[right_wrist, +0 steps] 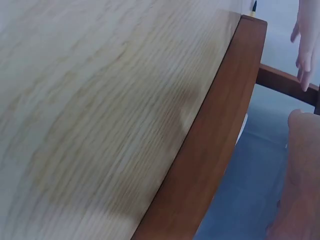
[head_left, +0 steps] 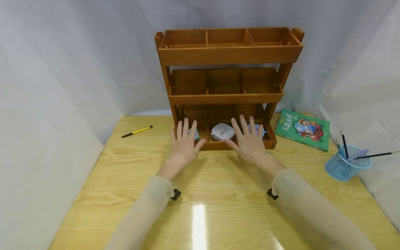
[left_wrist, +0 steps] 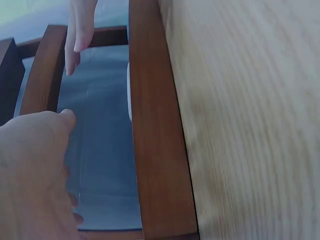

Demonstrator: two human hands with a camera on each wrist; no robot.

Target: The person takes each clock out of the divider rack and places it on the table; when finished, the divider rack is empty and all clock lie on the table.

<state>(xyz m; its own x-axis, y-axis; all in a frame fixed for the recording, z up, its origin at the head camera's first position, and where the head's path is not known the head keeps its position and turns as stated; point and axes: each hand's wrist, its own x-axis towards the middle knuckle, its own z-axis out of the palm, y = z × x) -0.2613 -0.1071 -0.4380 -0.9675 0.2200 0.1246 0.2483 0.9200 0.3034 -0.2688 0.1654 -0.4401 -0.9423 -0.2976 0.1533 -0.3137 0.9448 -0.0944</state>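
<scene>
A brown three-tier wooden rack [head_left: 229, 55] stands at the back of the table. My left hand [head_left: 183, 146], fingers straight and spread, is over the left end of its bottom tier, partly covering a small greenish item [head_left: 196, 134]. In the middle compartment is a white rounded case [head_left: 222, 132]. My right hand [head_left: 248, 144] has its fingers spread over the right compartment, partly hiding a light blue item [head_left: 263, 132]. Neither hand grips anything. In the left wrist view, the left hand [left_wrist: 35, 170] is beside the rack's front board [left_wrist: 155, 125].
A yellow-and-black pen [head_left: 136, 131] lies left of the rack. To its right lie a green illustrated book [head_left: 287, 126] and a light blue mesh cup [head_left: 343, 170] with pencils and a purple item. White cloth [head_left: 78, 69] hangs around the wooden table [head_left: 125, 194].
</scene>
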